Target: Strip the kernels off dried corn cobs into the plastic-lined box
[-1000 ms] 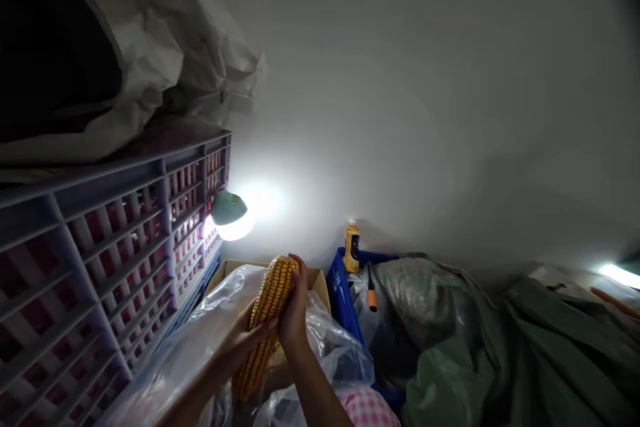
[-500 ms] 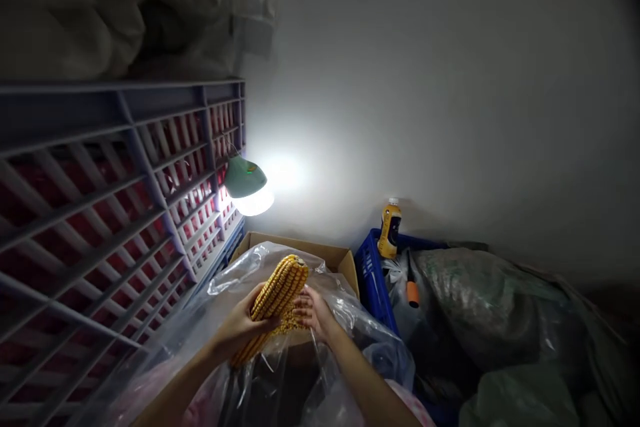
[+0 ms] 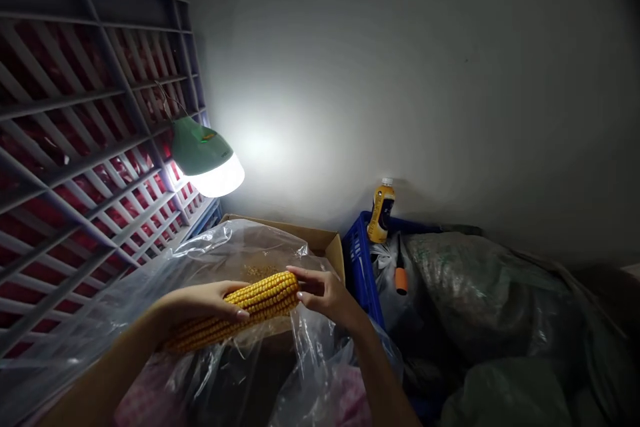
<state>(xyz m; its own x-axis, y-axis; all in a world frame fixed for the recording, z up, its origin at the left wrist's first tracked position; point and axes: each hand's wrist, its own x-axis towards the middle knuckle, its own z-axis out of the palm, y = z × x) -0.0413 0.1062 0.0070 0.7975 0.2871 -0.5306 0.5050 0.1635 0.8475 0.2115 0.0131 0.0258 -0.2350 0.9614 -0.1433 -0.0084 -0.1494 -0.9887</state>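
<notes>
A yellow dried corn cob point(image 3: 250, 310) lies almost level over a cardboard box point(image 3: 320, 240) lined with clear plastic point(image 3: 210, 253). My left hand point(image 3: 200, 299) wraps over the cob's middle from above. My right hand point(image 3: 325, 293) pinches the cob's right tip with its fingers curled on it. Loose kernels point(image 3: 260, 271) lie on the plastic inside the box, just behind the cob.
A green lamp point(image 3: 205, 160) glows against the wall, hung on stacked purple crates point(image 3: 75, 147) at the left. A blue crate point(image 3: 360, 260) holds a yellow bottle point(image 3: 381, 210) and an orange-handled tool point(image 3: 400, 277). Dark green sacks point(image 3: 480, 293) fill the right.
The cob has tipped from steeply upright to nearly level. My right hand has slid to its tip. The view has dropped and shifted, so the lamp and crates look closer.
</notes>
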